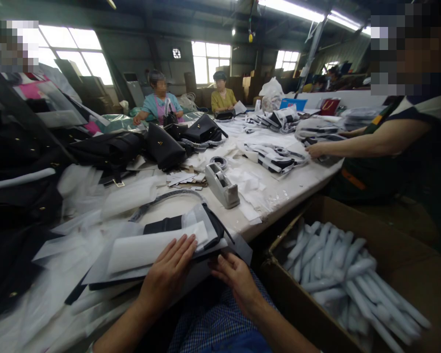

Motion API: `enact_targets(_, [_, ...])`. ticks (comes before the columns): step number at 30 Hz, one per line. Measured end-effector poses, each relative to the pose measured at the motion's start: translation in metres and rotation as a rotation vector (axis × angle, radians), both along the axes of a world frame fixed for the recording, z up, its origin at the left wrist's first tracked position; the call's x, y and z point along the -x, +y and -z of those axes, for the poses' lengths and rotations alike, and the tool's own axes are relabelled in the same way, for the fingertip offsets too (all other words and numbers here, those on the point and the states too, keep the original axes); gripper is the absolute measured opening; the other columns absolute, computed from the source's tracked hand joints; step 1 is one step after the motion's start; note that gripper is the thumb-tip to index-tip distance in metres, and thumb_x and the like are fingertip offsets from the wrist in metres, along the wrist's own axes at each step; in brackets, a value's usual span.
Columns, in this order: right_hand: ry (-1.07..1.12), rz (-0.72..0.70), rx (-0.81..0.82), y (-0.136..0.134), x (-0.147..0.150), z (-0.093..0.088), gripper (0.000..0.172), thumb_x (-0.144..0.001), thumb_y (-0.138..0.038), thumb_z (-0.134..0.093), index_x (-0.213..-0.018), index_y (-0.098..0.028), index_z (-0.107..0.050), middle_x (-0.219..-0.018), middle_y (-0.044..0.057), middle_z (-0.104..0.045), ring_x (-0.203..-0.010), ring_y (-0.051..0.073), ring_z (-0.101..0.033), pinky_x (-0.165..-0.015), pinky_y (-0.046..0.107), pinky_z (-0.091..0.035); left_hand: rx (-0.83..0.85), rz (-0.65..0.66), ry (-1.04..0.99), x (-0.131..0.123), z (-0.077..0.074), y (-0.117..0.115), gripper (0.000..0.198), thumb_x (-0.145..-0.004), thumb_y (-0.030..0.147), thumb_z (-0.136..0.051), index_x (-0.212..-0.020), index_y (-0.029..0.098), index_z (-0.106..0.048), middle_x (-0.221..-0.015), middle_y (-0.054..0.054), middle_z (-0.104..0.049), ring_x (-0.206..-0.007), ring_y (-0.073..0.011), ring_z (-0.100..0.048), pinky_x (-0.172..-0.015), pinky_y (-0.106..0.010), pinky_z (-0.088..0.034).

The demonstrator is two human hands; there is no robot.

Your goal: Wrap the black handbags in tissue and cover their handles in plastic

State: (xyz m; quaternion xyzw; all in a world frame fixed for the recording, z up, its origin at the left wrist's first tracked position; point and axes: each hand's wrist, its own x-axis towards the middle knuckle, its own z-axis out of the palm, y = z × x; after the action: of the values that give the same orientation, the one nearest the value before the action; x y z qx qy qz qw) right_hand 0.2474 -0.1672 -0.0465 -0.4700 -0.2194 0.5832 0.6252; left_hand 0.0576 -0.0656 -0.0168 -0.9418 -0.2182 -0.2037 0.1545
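Note:
In front of me on the table lies a black handbag (162, 225), flat, with white and translucent wrapping sheets over it. Its wrapped handle (169, 197) arches toward the far side. My left hand (173, 262) rests on a folded white foam sheet (141, 249) on top of the bag, fingers stretched flat. At the bag's near right corner is my right hand (238, 280), its fingers loosely bent and a little apart; I see nothing held in it. Just beyond the bag stands a grey tape dispenser (222, 186).
A cardboard box (279, 240) of white wrapped rolls (330, 255) stands right of my lap. Black handbags (163, 147) lie at left and beyond, near loose wrapping sheets (66, 260). A co-worker's hand (318, 149) handles wrapped pieces at right; other people sit across the table.

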Motion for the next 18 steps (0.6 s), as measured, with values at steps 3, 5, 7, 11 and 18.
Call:
enact_targets(3, [0.133, 0.022, -0.027, 0.001, 0.006, -0.012, 0.044, -0.076, -0.039, -0.078, -0.109, -0.012, -0.069, -0.111, 0.012, -0.070, -0.105, 0.025, -0.066, -0.094, 0.039, -0.052, 0.025, 0.010, -0.019, 0.000, 0.000, -0.001, 0.055, -0.094, 0.036, -0.057, -0.140, 0.010, -0.046, -0.145, -0.013, -0.050, -0.134, -0.0294, -0.048, -0.109, -0.045, -0.043])
enact_targets(5, [0.180, 0.023, -0.051, 0.001, 0.007, -0.017, 0.039, -0.076, -0.032, -0.077, -0.109, -0.013, -0.069, -0.110, 0.011, -0.070, -0.106, 0.025, -0.066, -0.096, 0.039, -0.051, 0.030, 0.007, -0.044, 0.000, 0.000, 0.000, 0.059, -0.092, 0.040, -0.059, -0.141, 0.011, -0.045, -0.144, -0.013, -0.052, -0.132, -0.0299, -0.049, -0.108, -0.045, -0.044])
enact_targets(7, [0.207, 0.029, -0.067, 0.001, 0.008, -0.020, 0.037, -0.076, -0.027, -0.076, -0.109, -0.013, -0.069, -0.111, 0.012, -0.070, -0.107, 0.024, -0.066, -0.096, 0.038, -0.050, 0.025, -0.011, -0.076, 0.000, 0.002, 0.001, 0.057, -0.092, 0.036, -0.059, -0.141, 0.013, -0.044, -0.143, -0.012, -0.053, -0.131, -0.0289, -0.050, -0.108, -0.044, -0.044])
enact_targets(11, [0.200, 0.039, -0.069, 0.002, 0.014, -0.028, 0.036, -0.075, -0.024, -0.076, -0.108, -0.013, -0.068, -0.114, 0.013, -0.069, -0.109, 0.024, -0.065, -0.096, 0.035, -0.050, -0.001, -0.066, -0.134, 0.000, 0.004, 0.002, 0.054, -0.093, 0.033, -0.058, -0.142, 0.015, -0.043, -0.141, -0.011, -0.056, -0.129, -0.0278, -0.053, -0.108, -0.042, -0.044])
enact_targets(18, [0.189, 0.021, -0.094, 0.005, 0.015, -0.031, 0.047, -0.075, -0.026, -0.078, -0.118, -0.013, -0.063, -0.123, 0.015, -0.066, -0.118, 0.028, -0.061, -0.101, 0.040, -0.047, -0.062, -0.117, -0.181, -0.004, 0.002, 0.004, 0.050, -0.096, 0.032, -0.054, -0.141, 0.014, -0.043, -0.138, -0.012, -0.058, -0.124, -0.0259, -0.058, -0.106, -0.041, -0.043])
